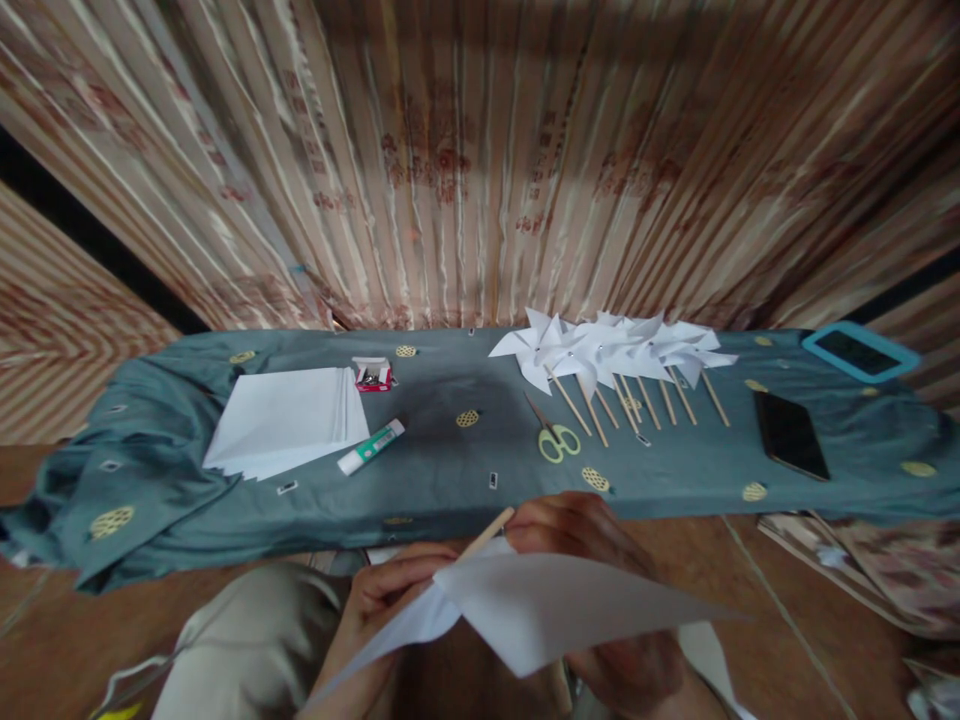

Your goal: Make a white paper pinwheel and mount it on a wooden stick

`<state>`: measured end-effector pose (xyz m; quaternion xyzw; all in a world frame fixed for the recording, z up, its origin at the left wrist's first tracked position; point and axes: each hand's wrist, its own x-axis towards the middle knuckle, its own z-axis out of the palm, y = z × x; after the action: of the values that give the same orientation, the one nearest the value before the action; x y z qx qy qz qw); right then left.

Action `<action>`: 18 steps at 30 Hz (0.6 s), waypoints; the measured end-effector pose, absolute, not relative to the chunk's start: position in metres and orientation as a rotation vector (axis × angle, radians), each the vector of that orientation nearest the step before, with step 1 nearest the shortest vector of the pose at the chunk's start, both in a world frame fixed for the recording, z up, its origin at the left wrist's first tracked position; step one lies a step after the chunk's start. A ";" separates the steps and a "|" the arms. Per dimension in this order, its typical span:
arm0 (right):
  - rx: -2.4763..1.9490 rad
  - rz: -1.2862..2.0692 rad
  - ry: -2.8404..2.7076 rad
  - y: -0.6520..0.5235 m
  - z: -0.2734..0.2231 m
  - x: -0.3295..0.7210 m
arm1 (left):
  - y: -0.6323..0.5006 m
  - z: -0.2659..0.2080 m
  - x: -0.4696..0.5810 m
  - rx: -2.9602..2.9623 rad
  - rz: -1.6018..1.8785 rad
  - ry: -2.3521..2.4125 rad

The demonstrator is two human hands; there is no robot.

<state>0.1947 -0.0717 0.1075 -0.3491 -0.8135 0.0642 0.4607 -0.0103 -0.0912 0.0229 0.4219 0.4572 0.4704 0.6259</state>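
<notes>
Close to my lap I hold a white paper pinwheel [555,600] with a wooden stick [487,533] poking out at its upper edge. My left hand [390,590] is closed on the pinwheel's left side, by the stick, its fingertips partly behind the paper. On the right, the curled fingers of my right hand [574,525] grip the pinwheel near the stick's end. The large paper blade covers much of that hand. Whether the stick is fastened to the paper cannot be seen.
On the cloth-covered table [435,470] lie white paper sheets [281,415], an open red box of small metal pieces [373,375], a glue stick [371,446], scissors [559,442] and several finished pinwheels [600,350]. A phone [790,434] and a blue-framed tablet [860,352] rest at right.
</notes>
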 end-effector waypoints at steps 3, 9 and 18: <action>-0.884 0.167 -2.010 -0.072 0.109 0.196 | -0.091 0.024 -0.013 0.971 1.052 1.043; -0.899 0.205 -2.039 -0.073 0.107 0.197 | -0.092 0.022 -0.015 1.017 1.025 1.053; -0.903 0.257 -1.938 -0.073 0.105 0.191 | -0.088 0.029 -0.017 1.125 1.120 1.088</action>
<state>0.1912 -0.0725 0.1048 -0.3692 -0.7923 0.1049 0.4742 -0.0165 -0.0881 0.0286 0.4798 0.4637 0.4776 0.5716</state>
